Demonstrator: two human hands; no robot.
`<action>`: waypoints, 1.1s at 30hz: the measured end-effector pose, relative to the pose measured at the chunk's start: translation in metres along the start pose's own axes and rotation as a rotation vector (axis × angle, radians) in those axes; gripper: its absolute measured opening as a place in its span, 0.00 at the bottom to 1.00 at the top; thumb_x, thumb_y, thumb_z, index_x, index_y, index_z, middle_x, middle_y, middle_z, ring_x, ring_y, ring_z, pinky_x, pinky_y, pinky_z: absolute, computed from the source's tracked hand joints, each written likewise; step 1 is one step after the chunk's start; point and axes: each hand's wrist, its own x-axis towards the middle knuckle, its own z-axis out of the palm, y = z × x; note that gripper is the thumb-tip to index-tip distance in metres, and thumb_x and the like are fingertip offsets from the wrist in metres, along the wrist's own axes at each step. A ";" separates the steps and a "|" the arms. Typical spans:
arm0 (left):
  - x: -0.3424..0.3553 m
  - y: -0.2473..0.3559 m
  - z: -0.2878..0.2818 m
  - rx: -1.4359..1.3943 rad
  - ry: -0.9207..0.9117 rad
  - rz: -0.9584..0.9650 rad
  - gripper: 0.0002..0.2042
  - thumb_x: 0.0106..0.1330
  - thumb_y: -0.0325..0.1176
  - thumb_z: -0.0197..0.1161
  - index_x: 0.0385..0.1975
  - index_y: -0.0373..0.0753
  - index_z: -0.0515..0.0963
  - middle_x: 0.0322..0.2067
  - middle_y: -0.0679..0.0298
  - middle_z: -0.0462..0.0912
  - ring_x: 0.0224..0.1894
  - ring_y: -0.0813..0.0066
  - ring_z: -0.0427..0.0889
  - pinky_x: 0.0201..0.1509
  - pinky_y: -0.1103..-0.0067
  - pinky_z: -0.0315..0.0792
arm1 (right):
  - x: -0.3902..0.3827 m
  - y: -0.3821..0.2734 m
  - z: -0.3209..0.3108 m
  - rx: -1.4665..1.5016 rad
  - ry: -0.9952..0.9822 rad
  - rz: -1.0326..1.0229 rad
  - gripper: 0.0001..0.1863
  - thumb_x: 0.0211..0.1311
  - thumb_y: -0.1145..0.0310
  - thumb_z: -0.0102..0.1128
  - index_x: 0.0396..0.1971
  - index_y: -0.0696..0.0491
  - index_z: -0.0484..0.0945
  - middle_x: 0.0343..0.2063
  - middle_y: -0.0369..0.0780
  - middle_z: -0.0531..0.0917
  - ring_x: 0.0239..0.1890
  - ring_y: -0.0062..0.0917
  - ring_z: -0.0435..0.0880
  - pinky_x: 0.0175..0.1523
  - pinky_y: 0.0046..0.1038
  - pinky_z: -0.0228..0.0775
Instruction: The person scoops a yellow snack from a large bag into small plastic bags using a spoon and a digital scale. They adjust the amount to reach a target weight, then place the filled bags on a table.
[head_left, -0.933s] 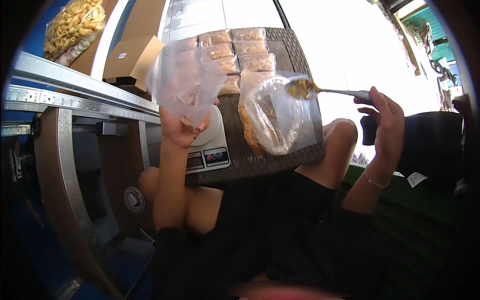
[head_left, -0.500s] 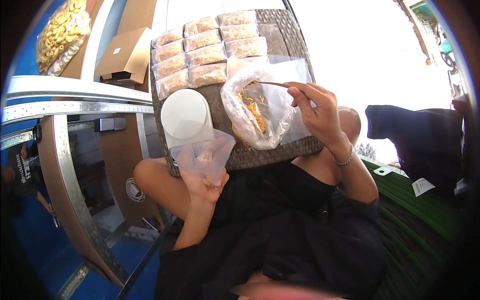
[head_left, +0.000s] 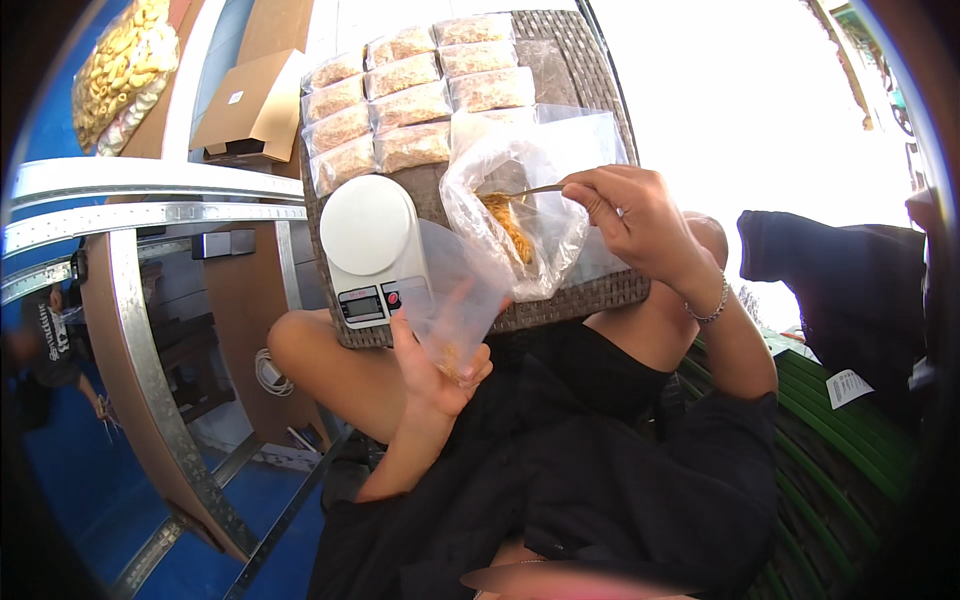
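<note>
Below, a woven table (head_left: 578, 70) beside metal framing (head_left: 155, 214), right hand (head_left: 632, 215) tight on a spoon (head_left: 542, 189), left hand (head_left: 435, 375) snug round a bag (head_left: 450, 282).

From mid-view, you have a bulging clear plastic bag of yellow tubes (head_left: 128, 72) at ten o'clock, a brown cardboard box (head_left: 238, 112) beside it.
</note>
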 end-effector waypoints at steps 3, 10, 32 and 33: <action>0.000 -0.002 0.002 0.012 -0.018 0.002 0.41 0.65 0.70 0.40 0.72 0.48 0.60 0.67 0.36 0.63 0.12 0.76 0.63 0.17 0.80 0.56 | 0.010 -0.001 -0.007 -0.099 -0.028 -0.057 0.09 0.68 0.71 0.60 0.34 0.62 0.83 0.21 0.47 0.82 0.22 0.37 0.80 0.31 0.32 0.72; 0.010 0.000 0.000 -0.108 -0.064 -0.007 0.43 0.66 0.68 0.41 0.73 0.43 0.55 0.67 0.34 0.62 0.12 0.76 0.62 0.17 0.81 0.56 | 0.036 -0.006 -0.011 -0.124 -0.308 0.069 0.12 0.68 0.67 0.57 0.32 0.61 0.82 0.25 0.49 0.82 0.28 0.42 0.82 0.36 0.38 0.73; 0.026 0.000 -0.012 -0.108 -0.156 0.104 0.39 0.69 0.67 0.35 0.72 0.48 0.59 0.68 0.42 0.63 0.14 0.72 0.67 0.17 0.79 0.60 | -0.034 0.006 0.036 0.465 0.013 0.759 0.21 0.77 0.60 0.50 0.33 0.61 0.82 0.13 0.30 0.71 0.18 0.14 0.69 0.26 0.20 0.63; 0.026 0.001 -0.011 -0.115 -0.158 0.098 0.38 0.69 0.67 0.35 0.72 0.48 0.58 0.69 0.42 0.63 0.13 0.72 0.67 0.16 0.79 0.60 | -0.037 0.007 0.037 0.468 0.031 0.776 0.21 0.77 0.59 0.50 0.33 0.61 0.82 0.14 0.31 0.71 0.18 0.14 0.70 0.26 0.19 0.63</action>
